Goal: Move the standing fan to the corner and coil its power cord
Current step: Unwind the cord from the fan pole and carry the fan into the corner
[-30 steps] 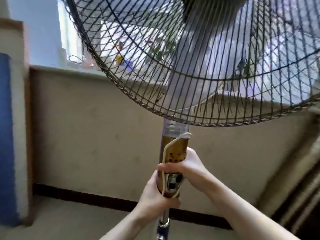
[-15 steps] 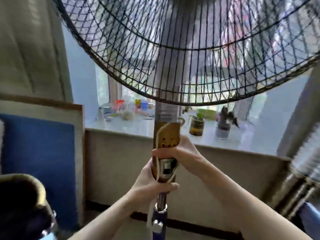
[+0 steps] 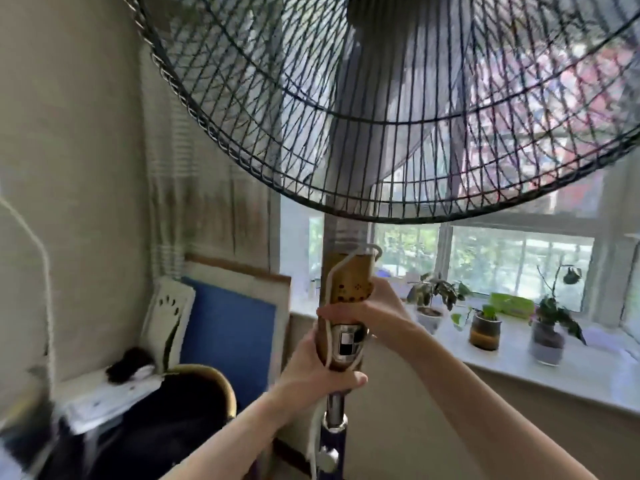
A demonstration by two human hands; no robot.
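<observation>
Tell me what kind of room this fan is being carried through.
Most likely a lived-in room at home, perhaps a bedroom or sitting room. A windowsill holds several potted plants, a curtain hangs beside the window, and a chair sits in the corner by a blue panel.

One standing fan (image 3: 381, 98), one white cord (image 3: 330, 337), two hands on its pole, three potted plants (image 3: 485, 332) at three o'clock.
</observation>
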